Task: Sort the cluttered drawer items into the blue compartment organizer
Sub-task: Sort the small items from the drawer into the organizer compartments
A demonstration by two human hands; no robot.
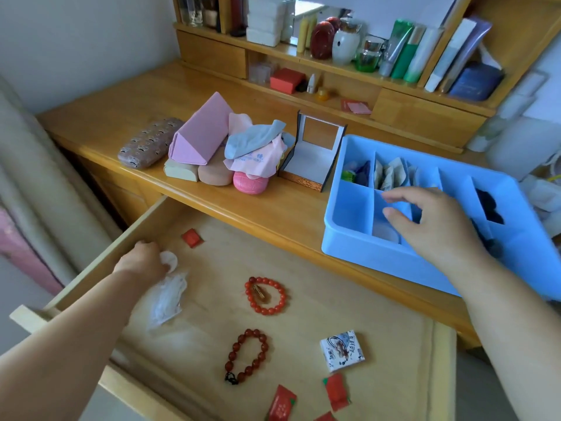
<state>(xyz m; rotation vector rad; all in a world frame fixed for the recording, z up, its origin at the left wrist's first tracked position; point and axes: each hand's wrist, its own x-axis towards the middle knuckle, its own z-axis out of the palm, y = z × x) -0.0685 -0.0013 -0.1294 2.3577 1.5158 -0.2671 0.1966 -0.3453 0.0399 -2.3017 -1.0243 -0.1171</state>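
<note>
Left hand: my left hand (pixel 142 258) is down in the open drawer (pixel 142 221), fingers curled round a small white round pad (pixel 170 260) that peeks out on its right side.

Right hand: my right hand (pixel 431 221) hovers over the blue organizer (pixel 346 238), fingers loosely spread and holding nothing. A white round thing shows in the compartment just beneath its thumb.

Way to the bin: from my left grip the organizer lies up and far to the right, across the drawer's back edge and onto the desk top; well apart.

Nearer hand: the right is already at the compartments, but the left holds the pad, so I judge the carry falls to the left, or a hand-over between the two.

Just below the left grip: a crumpled clear plastic bag (pixel 167 299), touching my wrist.

Right of the left grip: an orange bead bracelet (pixel 266 294); nearer me, a dark red bead bracelet (pixel 247 355).

Still loose: a white printed packet (pixel 342 350) and red sachets (pixel 336 391).
</note>
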